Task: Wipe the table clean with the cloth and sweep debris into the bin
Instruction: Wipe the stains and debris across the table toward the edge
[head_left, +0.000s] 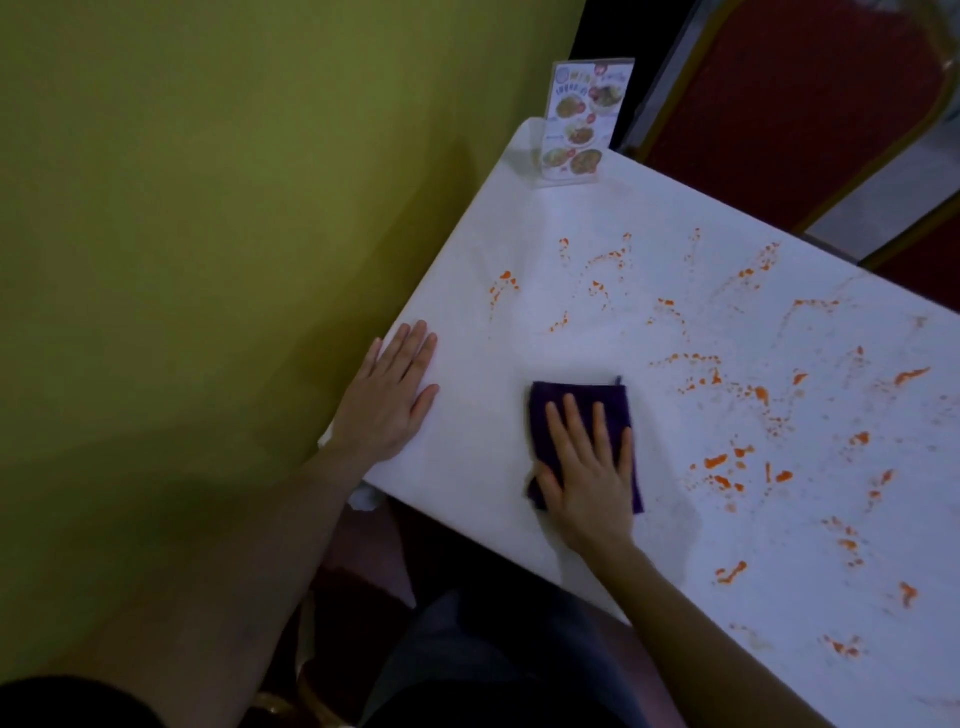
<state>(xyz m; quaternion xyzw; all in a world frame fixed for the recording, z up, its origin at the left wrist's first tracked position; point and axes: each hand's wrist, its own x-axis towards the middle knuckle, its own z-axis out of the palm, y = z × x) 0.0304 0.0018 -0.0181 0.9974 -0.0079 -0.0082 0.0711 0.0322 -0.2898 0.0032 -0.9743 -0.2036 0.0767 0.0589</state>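
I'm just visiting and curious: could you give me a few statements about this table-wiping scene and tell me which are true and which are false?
1. The right hand presses flat on a purple cloth. True.
2. The left hand holds a spray bottle. False: it lies flat and empty on the table, near its edge.
3. Orange stains still dot the table. True.
4. The menu card lies flat under the cloth. False: it stands upright at the far corner.
5. A bin stands on the table. False: no bin is in view.
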